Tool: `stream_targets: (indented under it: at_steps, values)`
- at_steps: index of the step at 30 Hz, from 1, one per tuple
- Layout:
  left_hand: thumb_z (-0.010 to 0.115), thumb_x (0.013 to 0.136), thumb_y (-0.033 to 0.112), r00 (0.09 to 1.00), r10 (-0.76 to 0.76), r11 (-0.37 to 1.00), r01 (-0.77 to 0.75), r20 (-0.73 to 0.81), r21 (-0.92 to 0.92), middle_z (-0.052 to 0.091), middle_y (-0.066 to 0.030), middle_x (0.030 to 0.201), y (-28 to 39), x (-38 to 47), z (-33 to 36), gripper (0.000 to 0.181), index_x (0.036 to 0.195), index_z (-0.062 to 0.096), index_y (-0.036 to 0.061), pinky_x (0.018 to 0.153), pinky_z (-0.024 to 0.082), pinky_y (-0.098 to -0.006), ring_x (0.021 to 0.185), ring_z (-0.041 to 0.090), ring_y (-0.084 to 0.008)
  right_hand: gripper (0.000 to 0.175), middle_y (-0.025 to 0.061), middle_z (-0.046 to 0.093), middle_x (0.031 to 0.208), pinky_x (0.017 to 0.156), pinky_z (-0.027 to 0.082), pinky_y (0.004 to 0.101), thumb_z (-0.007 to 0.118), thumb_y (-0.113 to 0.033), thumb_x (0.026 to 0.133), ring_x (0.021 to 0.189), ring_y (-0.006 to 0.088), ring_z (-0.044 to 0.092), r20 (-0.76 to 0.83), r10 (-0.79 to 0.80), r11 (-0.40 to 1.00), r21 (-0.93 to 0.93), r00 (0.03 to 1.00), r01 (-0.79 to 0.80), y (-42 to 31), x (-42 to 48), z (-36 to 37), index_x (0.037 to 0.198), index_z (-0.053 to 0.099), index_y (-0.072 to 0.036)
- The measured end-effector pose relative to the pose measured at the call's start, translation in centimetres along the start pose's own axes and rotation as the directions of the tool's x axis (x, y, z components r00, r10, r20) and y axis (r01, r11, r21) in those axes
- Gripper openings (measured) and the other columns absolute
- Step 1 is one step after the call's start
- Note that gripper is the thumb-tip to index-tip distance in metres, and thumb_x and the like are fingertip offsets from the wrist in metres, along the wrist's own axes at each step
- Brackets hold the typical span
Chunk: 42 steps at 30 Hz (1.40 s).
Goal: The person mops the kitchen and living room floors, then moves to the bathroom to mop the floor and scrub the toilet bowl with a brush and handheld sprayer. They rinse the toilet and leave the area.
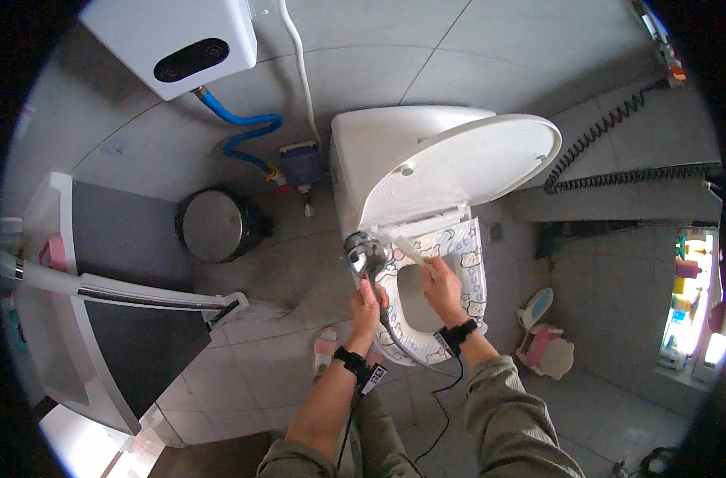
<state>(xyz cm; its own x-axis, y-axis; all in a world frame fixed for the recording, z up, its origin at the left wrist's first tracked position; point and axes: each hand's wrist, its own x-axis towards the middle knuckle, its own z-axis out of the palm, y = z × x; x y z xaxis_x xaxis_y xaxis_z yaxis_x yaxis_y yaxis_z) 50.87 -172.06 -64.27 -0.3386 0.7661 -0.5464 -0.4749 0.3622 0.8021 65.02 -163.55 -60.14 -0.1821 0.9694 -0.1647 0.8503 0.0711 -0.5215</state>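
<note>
My left hand (369, 303) grips the handle of a chrome shower head (364, 250), whose grey hose (402, 345) trails down to the right across the toilet seat. In my right hand (443, 290) is a pale, flat, narrow object (412, 251), perhaps a brush or a strip; its kind is unclear. Both hands are above a toilet seat with a cartoon-print cover (475, 299). The white toilet lid (470, 161) stands raised behind them. Black bands with small printed tags sit on both wrists.
A black round bin (212, 226) stands left of the toilet, near a blue hose (243, 121) below a white wall unit (178, 48). A washbasin cabinet (130, 239) is at the left. A pink-and-white child's potty (545, 349) stands at the right; a coiled black hose (602, 128) hangs above.
</note>
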Motion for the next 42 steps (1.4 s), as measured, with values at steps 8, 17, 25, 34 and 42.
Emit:
stream_targets:
  at_steps: [8,17,25,34,42]
  values:
    - [0.027,0.091,0.062,0.993,-0.092,0.98,0.077,-0.077,-0.181,0.046,-0.0031,0.048,-0.3,0.1,1.9,0.069,0.054,0.044,0.0068,0.047,0.035,-0.0265,0.046,0.046,-0.0141,0.022,0.016,0.062,0.092,0.074,0.045,0.0332,0.055,-0.016,0.089,0.084,0.0254,0.059,-0.11,0.318,0.931,0.226,0.942,-0.287,2.6,-5.5,-4.3,0.103,0.056,0.0]
    - [0.022,0.086,0.071,0.985,-0.175,0.956,0.169,-0.005,-0.24,0.038,-0.003,0.047,0.4,0.1,3.9,0.069,0.06,0.039,0.0095,0.046,0.031,-0.0277,0.043,0.04,-0.0155,0.02,0.0095,0.061,0.091,0.077,0.044,0.0283,0.055,-0.012,0.09,0.084,0.0148,0.056,-0.185,0.311,0.896,0.383,0.932,-0.223,0.9,-9.2,-5.2,0.104,0.056,0.002]
    - [0.022,0.085,0.072,0.948,-0.291,0.919,0.239,-0.13,-0.314,0.043,-0.0038,0.048,0.7,-0.2,5.5,0.072,0.058,0.043,0.009,0.043,0.032,-0.0257,0.046,0.047,-0.015,0.02,0.0083,0.06,0.096,0.078,0.044,0.0274,0.053,-0.013,0.092,0.089,0.014,0.055,-0.186,0.367,0.838,0.492,0.912,-0.237,1.0,-11.7,-6.5,0.105,0.055,0.002]
    - [0.022,0.086,0.071,0.959,-0.256,0.946,0.222,-0.122,-0.237,0.045,-0.0041,0.047,1.2,-0.2,8.2,0.072,0.056,0.045,0.0092,0.041,0.03,-0.0243,0.045,0.046,-0.0139,0.02,0.0058,0.057,0.098,0.075,0.043,0.0223,0.052,-0.013,0.093,0.088,0.0092,0.052,-0.252,0.456,0.77,0.593,0.853,-0.236,1.7,-12.7,-9.7,0.105,0.054,0.003]
    - [0.025,0.09,0.065,0.969,-0.231,0.95,0.207,-0.082,-0.234,0.046,-0.0036,0.047,1.2,0.6,12.7,0.071,0.054,0.047,0.0073,0.046,0.034,-0.0256,0.045,0.046,-0.0143,0.02,0.0041,0.056,0.1,0.073,0.042,0.0201,0.053,-0.012,0.092,0.087,0.0071,0.05,-0.346,0.523,0.762,0.598,0.779,-0.246,2.6,-16.2,-13.1,0.107,0.054,0.002]
